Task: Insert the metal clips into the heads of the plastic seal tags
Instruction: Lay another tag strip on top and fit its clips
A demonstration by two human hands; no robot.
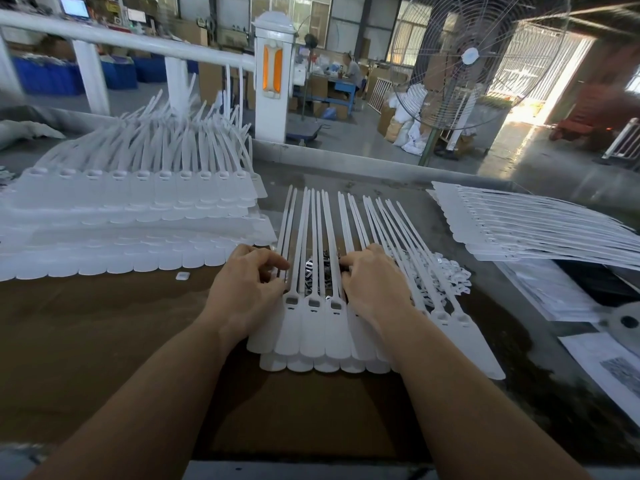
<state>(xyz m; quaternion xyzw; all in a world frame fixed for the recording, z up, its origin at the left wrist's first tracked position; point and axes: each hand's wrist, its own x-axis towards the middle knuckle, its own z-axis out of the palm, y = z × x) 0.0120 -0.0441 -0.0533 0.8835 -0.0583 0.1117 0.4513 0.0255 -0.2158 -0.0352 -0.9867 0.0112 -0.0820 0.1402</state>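
A strip of joined white plastic seal tags (313, 337) lies flat on the table before me, heads near me, tails running away. Three heads (313, 302) show open slots between my hands. A small pile of shiny metal clips (311, 271) lies under the tails, between my hands. My left hand (247, 289) rests on the strip's left end with fingers curled at the tails. My right hand (375, 280) lies over the heads on the right, its fingertips curled toward the clips. Whether either hand pinches a clip is hidden.
A tall stack of tag strips (131, 216) fills the left of the table, with a loose white cap (181, 276) in front. Another stack (540, 230) lies at the right, white caps (453, 277) beside my right hand, papers (606, 362) at the right edge. A standing fan (467, 60) is beyond.
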